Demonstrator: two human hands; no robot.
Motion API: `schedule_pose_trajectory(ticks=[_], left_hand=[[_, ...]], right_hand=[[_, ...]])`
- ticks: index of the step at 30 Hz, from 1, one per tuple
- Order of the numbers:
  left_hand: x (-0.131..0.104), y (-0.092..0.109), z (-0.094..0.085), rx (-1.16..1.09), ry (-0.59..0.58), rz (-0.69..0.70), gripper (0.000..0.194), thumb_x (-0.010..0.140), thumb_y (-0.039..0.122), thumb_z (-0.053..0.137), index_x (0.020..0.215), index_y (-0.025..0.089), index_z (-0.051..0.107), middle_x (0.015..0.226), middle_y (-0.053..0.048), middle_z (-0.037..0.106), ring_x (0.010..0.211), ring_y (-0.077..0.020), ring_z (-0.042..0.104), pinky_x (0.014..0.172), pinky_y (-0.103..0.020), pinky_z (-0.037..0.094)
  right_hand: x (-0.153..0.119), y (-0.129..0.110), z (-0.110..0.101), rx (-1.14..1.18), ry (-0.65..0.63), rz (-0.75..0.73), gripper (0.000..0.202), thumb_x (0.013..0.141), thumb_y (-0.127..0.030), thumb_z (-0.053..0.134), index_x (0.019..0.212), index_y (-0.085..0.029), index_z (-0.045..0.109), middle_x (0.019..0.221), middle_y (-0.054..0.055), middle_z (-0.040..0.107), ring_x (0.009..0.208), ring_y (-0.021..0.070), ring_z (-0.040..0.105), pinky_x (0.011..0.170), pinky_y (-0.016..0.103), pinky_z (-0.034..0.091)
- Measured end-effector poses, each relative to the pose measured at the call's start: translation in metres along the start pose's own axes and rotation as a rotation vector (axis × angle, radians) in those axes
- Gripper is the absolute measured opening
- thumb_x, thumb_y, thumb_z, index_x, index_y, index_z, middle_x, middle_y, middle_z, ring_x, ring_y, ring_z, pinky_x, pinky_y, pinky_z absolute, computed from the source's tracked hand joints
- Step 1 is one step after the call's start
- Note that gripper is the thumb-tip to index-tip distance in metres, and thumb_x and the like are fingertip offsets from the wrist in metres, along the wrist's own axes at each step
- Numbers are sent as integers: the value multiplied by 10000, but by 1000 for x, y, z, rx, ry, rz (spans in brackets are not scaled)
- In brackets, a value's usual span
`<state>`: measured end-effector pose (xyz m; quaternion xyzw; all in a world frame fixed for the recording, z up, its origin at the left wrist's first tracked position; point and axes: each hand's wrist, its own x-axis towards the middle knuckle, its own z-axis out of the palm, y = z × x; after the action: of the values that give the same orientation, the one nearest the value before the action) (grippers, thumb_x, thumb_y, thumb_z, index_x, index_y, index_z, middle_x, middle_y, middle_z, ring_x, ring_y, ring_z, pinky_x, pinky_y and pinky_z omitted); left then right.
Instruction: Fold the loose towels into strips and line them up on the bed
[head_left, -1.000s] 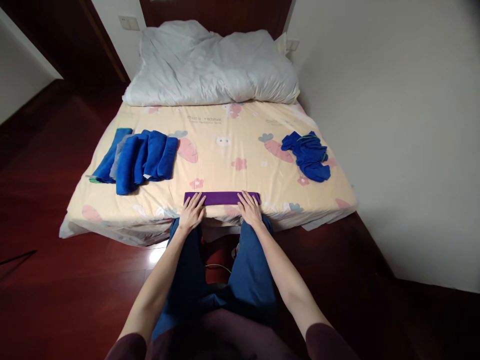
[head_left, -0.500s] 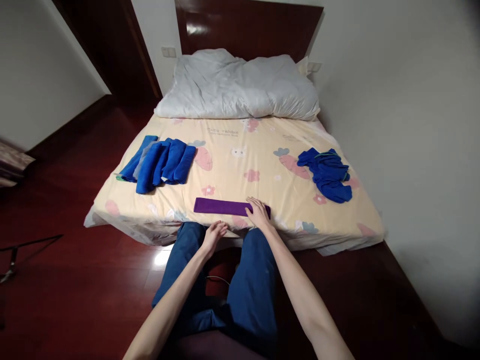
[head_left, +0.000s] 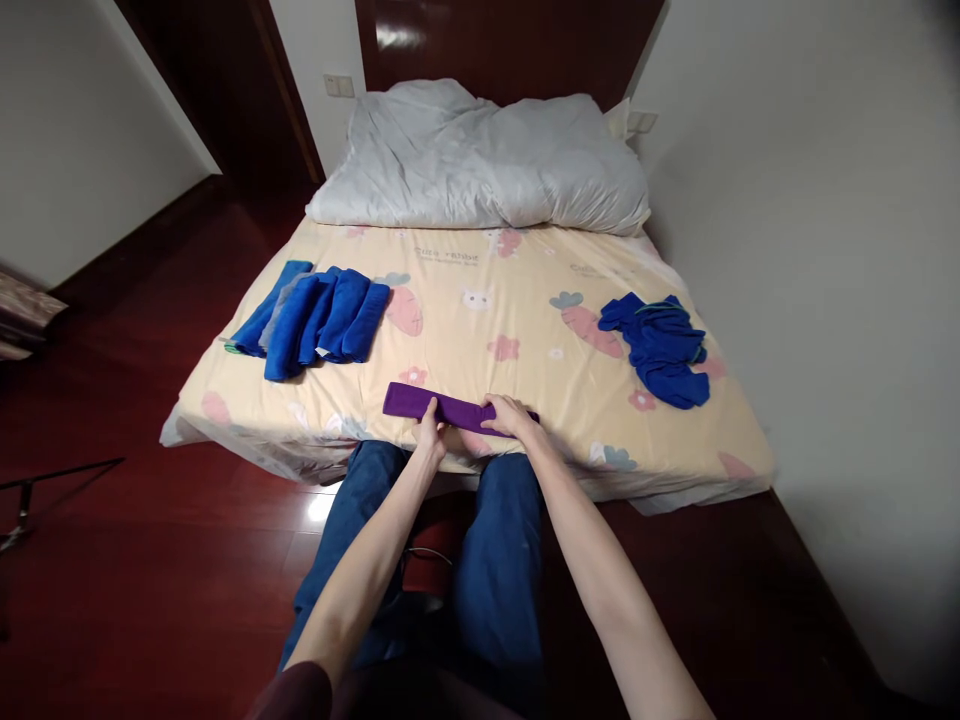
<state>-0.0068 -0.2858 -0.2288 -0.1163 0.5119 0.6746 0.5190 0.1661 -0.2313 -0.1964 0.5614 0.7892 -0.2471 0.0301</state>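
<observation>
A long, flat folded purple cloth [head_left: 461,412] is at the front edge of the bed, its left end slightly raised. My left hand [head_left: 430,428] grips its near edge left of the middle, thumb on top and fingers underneath. Toward the cloth's right end, my right hand [head_left: 508,415] is closed round it from above. To the left on the bed lie several rolled or folded blue cloths [head_left: 349,318] side by side, with a grey one [head_left: 279,312] among them. A crumpled blue cloth pile [head_left: 660,350] rests at the right.
The bed [head_left: 465,340] has a yellow patterned sheet. A bunched grey-white quilt [head_left: 480,165] lies at its head, by the dark headboard [head_left: 510,45]. A thin black stand [head_left: 26,495] is on the floor at the left.
My left hand has moved up and right and taken hold of the purple cloth. My right hand has gone from lying flat to gripping it. The cloth's left end has risen slightly.
</observation>
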Motion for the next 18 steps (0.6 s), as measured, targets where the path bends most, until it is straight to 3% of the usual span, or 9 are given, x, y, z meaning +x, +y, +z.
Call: schedule_pose_trajectory(ticks=[4, 7, 11, 13, 18], left_hand=[[4, 8, 7, 70, -90, 114, 351, 722, 254, 871, 1005, 158, 686, 965, -46, 722, 773, -136, 663, 654, -230, 522], [9, 30, 19, 116, -199, 271, 407, 667, 314, 903, 979, 150, 700, 964, -45, 717, 839, -150, 666, 745, -244, 537], [7, 83, 54, 257, -470, 504, 459, 616, 380, 934, 932, 153, 690, 933, -46, 717, 847, -177, 677, 798, -287, 559], [-4, 116, 77, 342, -628, 568, 474, 615, 382, 935, 954, 158, 691, 965, -65, 733, 875, -198, 698, 832, -319, 576], [-37, 187, 123, 558, -999, 514, 459, 660, 380, 898, 988, 124, 705, 1039, -143, 752, 901, -270, 743, 896, -445, 598]], right_hand=[[-2, 3, -1, 96, 16, -13, 556, 757, -246, 868, 1252, -264, 617, 1205, 57, 729, 1112, 229, 689, 950, 331, 505], [-1, -3, -4, 238, 35, -99, 594, 685, -192, 867, 1232, -228, 637, 1120, 48, 748, 1016, 208, 704, 886, 294, 525], [10, -30, -8, 373, 47, -127, 306, 662, -177, 790, 953, -149, 697, 843, 30, 737, 770, 188, 686, 711, 265, 530], [21, -51, -9, 474, 88, -124, 272, 662, -185, 776, 915, -141, 685, 797, 27, 724, 735, 182, 674, 670, 261, 526], [57, -106, -17, 755, 238, -98, 408, 635, -207, 813, 1011, -143, 668, 878, 39, 742, 758, 183, 674, 623, 261, 525]])
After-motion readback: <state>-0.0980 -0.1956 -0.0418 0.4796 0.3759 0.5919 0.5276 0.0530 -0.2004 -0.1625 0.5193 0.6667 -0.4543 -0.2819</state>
